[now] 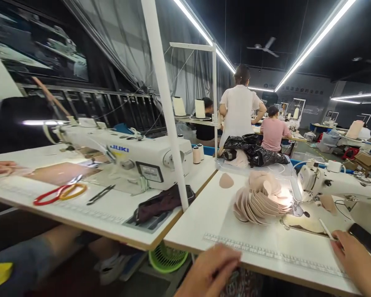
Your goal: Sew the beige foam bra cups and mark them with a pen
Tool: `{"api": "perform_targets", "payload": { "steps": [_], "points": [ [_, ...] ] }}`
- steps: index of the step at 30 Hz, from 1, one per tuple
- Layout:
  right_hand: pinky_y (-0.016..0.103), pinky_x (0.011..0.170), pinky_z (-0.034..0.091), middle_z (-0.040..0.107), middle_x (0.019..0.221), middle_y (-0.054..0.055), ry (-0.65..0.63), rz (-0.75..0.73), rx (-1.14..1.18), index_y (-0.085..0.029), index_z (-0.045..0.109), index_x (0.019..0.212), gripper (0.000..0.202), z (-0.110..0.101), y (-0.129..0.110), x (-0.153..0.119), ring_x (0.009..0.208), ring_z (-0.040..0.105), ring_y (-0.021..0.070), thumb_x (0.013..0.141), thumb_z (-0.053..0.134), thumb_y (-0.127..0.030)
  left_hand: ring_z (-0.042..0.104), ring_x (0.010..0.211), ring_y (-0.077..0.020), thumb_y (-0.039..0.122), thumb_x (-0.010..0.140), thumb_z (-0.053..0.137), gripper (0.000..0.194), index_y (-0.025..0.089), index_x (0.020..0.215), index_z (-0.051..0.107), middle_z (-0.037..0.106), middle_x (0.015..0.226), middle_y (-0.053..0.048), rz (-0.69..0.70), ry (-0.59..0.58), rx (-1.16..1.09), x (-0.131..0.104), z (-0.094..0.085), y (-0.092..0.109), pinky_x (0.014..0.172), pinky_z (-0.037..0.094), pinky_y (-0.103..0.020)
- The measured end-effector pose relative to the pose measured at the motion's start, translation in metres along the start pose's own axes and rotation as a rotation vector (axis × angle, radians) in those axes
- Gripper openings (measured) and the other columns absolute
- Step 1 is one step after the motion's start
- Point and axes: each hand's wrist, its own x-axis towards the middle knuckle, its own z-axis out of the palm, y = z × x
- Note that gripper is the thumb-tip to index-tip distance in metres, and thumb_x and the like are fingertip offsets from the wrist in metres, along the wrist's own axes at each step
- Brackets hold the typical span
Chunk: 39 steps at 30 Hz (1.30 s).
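Observation:
My left hand is at the front edge of the right table, fingers bent and thumb a little apart, with nothing visible in it. My right hand rests near the table's right front and grips a thin white pointed stick, its exact kind unclear. Beyond it stands a white sewing machine with its lamp lit. Left of the machine, a fanned stack of beige rounded fabric pieces lies on the tabletop. One single beige piece sits apart behind the stack. Another beige piece lies by the machine's needle area.
A printed ruler strip runs along the front edge. On the left table are a JUKI machine, red-and-yellow-handled scissors, black tweezers and dark cloth. A co-worker's hand is there. A white pole rises between the tables.

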Motion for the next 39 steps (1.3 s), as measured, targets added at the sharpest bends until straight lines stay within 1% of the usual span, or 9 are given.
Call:
{"api": "perform_targets", "payload": {
  "steps": [2, 5, 8, 12, 16, 22, 31, 35, 39],
  "points": [
    [0.050, 0.076, 0.054, 0.074, 0.093, 0.017, 0.113, -0.026, -0.051, -0.019, 0.068, 0.098, 0.034, 0.001, -0.001, 0.007, 0.081, 0.067, 0.0351, 0.093, 0.043, -0.042, 0.068, 0.106, -0.0243, 0.029, 0.101, 0.057, 0.025, 0.027, 0.123, 0.068, 0.073, 0.114, -0.007, 0.077, 0.287, 0.179, 0.030, -0.021, -0.016, 0.094, 0.058, -0.041],
    [0.049, 0.074, 0.057, 0.073, 0.091, 0.014, 0.239, -0.149, 0.063, -0.020, 0.067, 0.102, 0.031, -0.011, -0.037, 0.023, 0.081, 0.068, 0.0334, 0.097, 0.049, -0.045, 0.065, 0.114, -0.0284, 0.019, 0.093, 0.064, 0.037, 0.027, 0.129, 0.066, 0.069, 0.122, -0.009, 0.155, 0.410, 0.391, 0.069, -0.035, -0.040, 0.097, 0.057, -0.048],
    [0.037, 0.071, 0.059, 0.070, 0.093, 0.008, 0.207, -0.265, 0.325, -0.024, 0.064, 0.112, 0.022, -0.030, -0.108, 0.032, 0.082, 0.070, 0.0250, 0.103, 0.053, -0.040, 0.063, 0.113, -0.0261, 0.011, 0.093, 0.060, 0.031, 0.027, 0.117, 0.071, 0.068, 0.122, -0.008, 0.228, 0.313, 0.409, 0.090, -0.030, -0.047, 0.095, 0.057, -0.045],
    [0.038, 0.087, 0.059, 0.068, 0.114, 0.011, 0.189, -0.435, 0.495, -0.024, 0.059, 0.128, 0.025, -0.043, -0.206, 0.036, 0.106, 0.067, 0.0251, 0.105, 0.052, -0.030, 0.061, 0.111, -0.0240, 0.012, 0.098, 0.058, 0.022, 0.024, 0.108, 0.073, 0.068, 0.118, -0.008, 0.308, 0.175, 0.334, 0.094, -0.015, -0.028, 0.095, 0.054, -0.041],
    [0.040, 0.088, 0.057, 0.067, 0.118, 0.014, 0.200, -0.572, 0.512, -0.018, 0.057, 0.135, 0.032, -0.029, -0.258, 0.042, 0.106, 0.063, 0.0265, 0.103, 0.050, -0.019, 0.060, 0.105, -0.0227, 0.009, 0.098, 0.056, 0.024, 0.024, 0.108, 0.071, 0.069, 0.110, -0.006, 0.376, 0.097, 0.301, 0.088, -0.011, -0.010, 0.092, 0.052, -0.038],
    [0.033, 0.065, 0.046, 0.067, 0.082, 0.005, 0.281, -0.598, 0.450, -0.018, 0.067, 0.099, 0.023, -0.001, -0.261, 0.034, 0.073, 0.056, 0.0206, 0.101, 0.047, -0.007, 0.061, 0.108, -0.0247, 0.018, 0.088, 0.077, 0.036, 0.024, 0.122, 0.066, 0.069, 0.117, -0.007, 0.315, 0.124, 0.335, 0.077, -0.030, -0.028, 0.094, 0.052, -0.040],
    [0.032, 0.069, 0.049, 0.068, 0.089, 0.006, 0.200, -0.527, 0.519, -0.022, 0.068, 0.100, 0.022, -0.010, -0.235, 0.023, 0.079, 0.059, 0.0203, 0.100, 0.050, -0.009, 0.057, 0.091, -0.0207, 0.004, 0.094, 0.057, 0.023, 0.022, 0.094, 0.071, 0.067, 0.099, -0.005, 0.365, 0.085, 0.565, 0.091, -0.035, -0.040, 0.082, 0.049, -0.034],
    [0.036, 0.074, 0.054, 0.063, 0.105, 0.010, 0.311, -0.378, 0.454, -0.023, 0.070, 0.097, 0.023, -0.008, -0.228, 0.023, 0.091, 0.060, 0.0227, 0.099, 0.050, -0.010, 0.057, 0.088, -0.0186, 0.003, 0.096, 0.052, 0.028, 0.023, 0.098, 0.072, 0.069, 0.097, -0.004, 0.423, 0.098, 0.562, 0.092, -0.038, -0.036, 0.082, 0.049, -0.032],
    [0.043, 0.087, 0.055, 0.067, 0.117, 0.010, 0.300, -0.434, 0.455, -0.022, 0.067, 0.099, 0.020, -0.007, -0.225, 0.028, 0.105, 0.061, 0.0260, 0.099, 0.053, -0.008, 0.058, 0.089, -0.0184, 0.000, 0.095, 0.051, 0.032, 0.023, 0.103, 0.071, 0.070, 0.098, -0.005, 0.451, 0.109, 0.546, 0.087, -0.042, -0.035, 0.080, 0.051, -0.029]
  ]
}}
